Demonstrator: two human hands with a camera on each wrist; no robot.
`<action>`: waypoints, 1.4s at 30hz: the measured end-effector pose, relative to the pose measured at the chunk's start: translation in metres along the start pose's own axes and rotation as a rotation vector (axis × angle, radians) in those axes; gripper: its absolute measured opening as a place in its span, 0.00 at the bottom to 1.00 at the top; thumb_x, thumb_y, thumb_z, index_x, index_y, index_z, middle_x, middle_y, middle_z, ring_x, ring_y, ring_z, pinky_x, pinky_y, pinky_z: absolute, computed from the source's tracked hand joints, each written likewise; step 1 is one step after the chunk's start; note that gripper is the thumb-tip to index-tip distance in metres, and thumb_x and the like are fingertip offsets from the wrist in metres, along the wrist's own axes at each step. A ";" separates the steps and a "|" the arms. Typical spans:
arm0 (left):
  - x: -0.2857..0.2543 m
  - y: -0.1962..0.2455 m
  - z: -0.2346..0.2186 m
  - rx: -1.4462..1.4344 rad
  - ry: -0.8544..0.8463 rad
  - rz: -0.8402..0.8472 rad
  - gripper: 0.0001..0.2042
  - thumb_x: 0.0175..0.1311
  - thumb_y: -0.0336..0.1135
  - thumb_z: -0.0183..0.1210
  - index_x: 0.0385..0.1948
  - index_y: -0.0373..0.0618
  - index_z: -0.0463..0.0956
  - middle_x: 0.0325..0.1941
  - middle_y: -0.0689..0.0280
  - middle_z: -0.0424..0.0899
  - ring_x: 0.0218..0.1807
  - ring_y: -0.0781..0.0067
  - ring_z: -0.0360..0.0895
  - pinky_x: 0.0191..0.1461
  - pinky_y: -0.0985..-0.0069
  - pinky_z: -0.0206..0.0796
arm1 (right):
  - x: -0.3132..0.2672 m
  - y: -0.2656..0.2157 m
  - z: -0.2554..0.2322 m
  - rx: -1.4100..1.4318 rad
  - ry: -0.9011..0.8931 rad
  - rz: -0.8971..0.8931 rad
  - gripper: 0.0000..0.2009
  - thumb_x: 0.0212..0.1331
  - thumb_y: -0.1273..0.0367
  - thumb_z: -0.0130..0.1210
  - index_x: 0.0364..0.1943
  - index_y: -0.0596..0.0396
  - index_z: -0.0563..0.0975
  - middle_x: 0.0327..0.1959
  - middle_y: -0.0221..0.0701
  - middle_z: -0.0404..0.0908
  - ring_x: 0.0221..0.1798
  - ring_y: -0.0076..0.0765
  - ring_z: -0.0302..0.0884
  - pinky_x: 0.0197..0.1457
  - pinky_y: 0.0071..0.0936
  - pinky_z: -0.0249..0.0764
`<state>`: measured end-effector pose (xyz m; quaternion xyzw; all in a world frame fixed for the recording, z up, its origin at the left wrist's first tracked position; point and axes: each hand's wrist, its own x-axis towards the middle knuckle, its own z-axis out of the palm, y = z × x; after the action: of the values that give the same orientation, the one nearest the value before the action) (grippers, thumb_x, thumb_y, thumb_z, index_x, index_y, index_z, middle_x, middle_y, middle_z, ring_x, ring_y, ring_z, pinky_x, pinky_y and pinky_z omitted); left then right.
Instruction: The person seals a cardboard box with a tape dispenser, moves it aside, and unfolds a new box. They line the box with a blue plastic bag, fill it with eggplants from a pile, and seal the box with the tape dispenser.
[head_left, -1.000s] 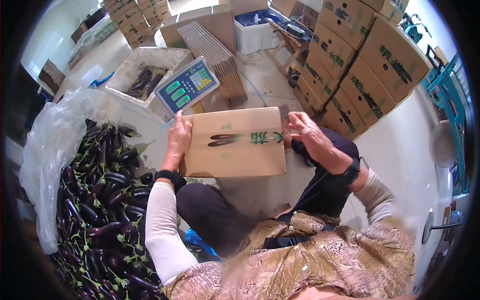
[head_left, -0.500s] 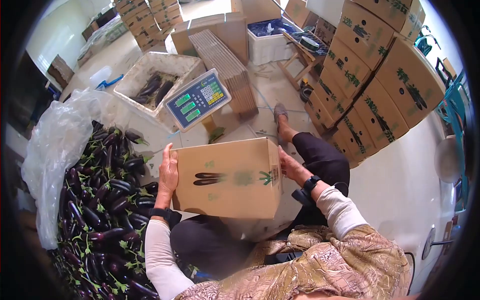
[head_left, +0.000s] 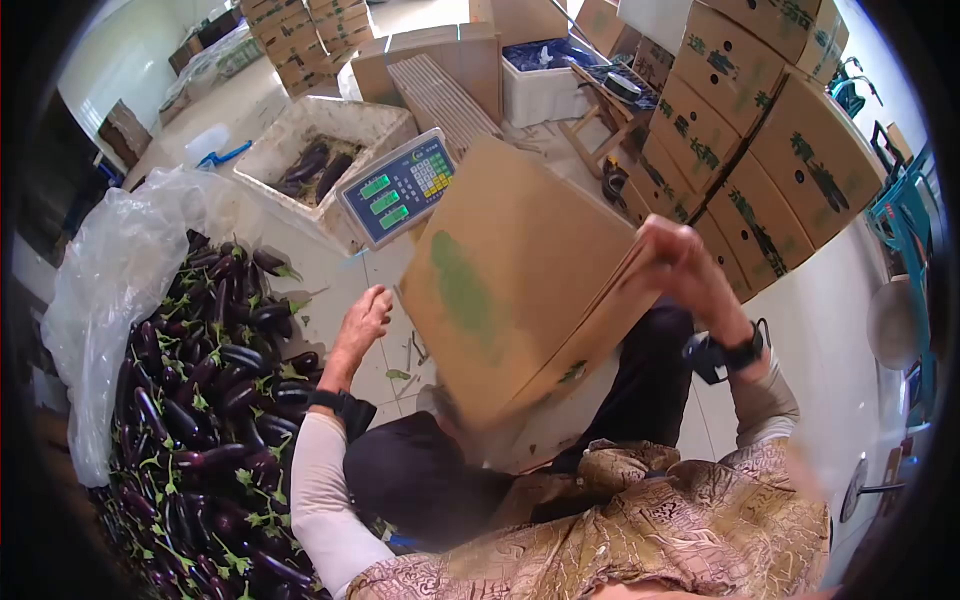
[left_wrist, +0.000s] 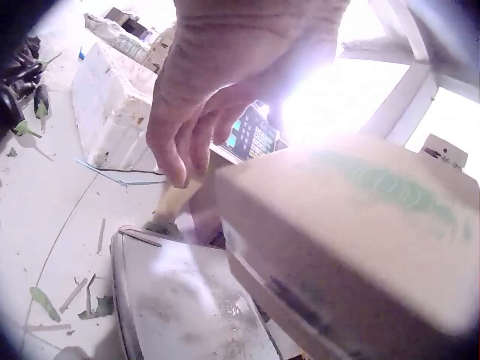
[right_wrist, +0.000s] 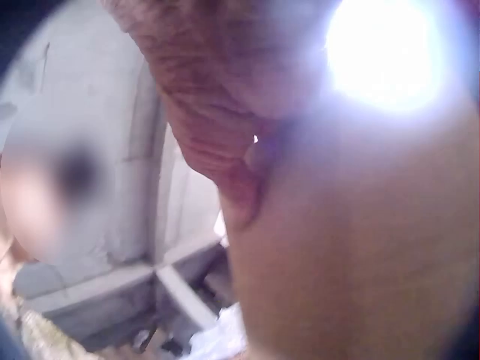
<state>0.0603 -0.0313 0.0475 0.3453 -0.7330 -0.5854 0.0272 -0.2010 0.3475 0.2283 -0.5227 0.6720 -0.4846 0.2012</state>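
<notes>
A brown cardboard box (head_left: 530, 260) with green print is tilted in front of me, one corner pointing up and away. My right hand (head_left: 675, 258), blurred, grips the box at its right edge. In the right wrist view the thumb lies against the plain face of the box (right_wrist: 352, 247). My left hand (head_left: 365, 325) is off the box, a short way to its left, with loosely bent fingers and nothing in them. The left wrist view has that hand (left_wrist: 232, 82) beside the box (left_wrist: 360, 240), above a flat metal scale platform (left_wrist: 195, 292).
A heap of eggplants (head_left: 220, 430) lies on the left beside clear plastic sheeting (head_left: 110, 290). Behind the box stand a scale display (head_left: 398, 190) and a white foam box (head_left: 290, 200) with some eggplants. Printed cartons (head_left: 750, 190) are stacked at the right; flattened cardboard (head_left: 445, 100) stands behind.
Both hands held the box level half a second ago. Now it is turned and tilted up, the left hand has let go, and the right hand has risen with its edge.
</notes>
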 end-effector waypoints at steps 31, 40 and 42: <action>-0.031 -0.024 0.028 -0.614 -0.371 -0.035 0.26 0.65 0.31 0.59 0.65 0.41 0.62 0.59 0.62 0.77 0.54 0.68 0.80 0.57 0.68 0.75 | -0.015 0.178 0.088 0.655 0.118 0.872 0.19 0.64 0.54 0.60 0.45 0.57 0.80 0.37 0.27 0.83 0.36 0.22 0.80 0.44 0.22 0.77; -0.011 -0.093 0.070 -0.657 -0.218 -0.074 0.20 0.69 0.39 0.57 0.60 0.46 0.71 0.51 0.68 0.81 0.45 0.76 0.79 0.44 0.77 0.72 | -0.017 0.203 0.120 -1.078 0.262 -0.086 0.39 0.54 0.43 0.62 0.58 0.63 0.68 0.56 0.57 0.74 0.55 0.60 0.76 0.56 0.43 0.74; -0.007 -0.096 0.067 -0.644 -0.213 -0.088 0.19 0.69 0.39 0.57 0.59 0.46 0.72 0.48 0.70 0.81 0.41 0.79 0.78 0.40 0.78 0.70 | 0.001 0.189 0.121 -0.878 0.063 0.163 0.36 0.53 0.45 0.63 0.52 0.64 0.69 0.50 0.58 0.77 0.51 0.62 0.77 0.52 0.45 0.75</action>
<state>0.0813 0.0210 -0.0547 0.2872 -0.4935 -0.8203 0.0329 -0.2028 0.2905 0.0116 -0.4887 0.8588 -0.1518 -0.0226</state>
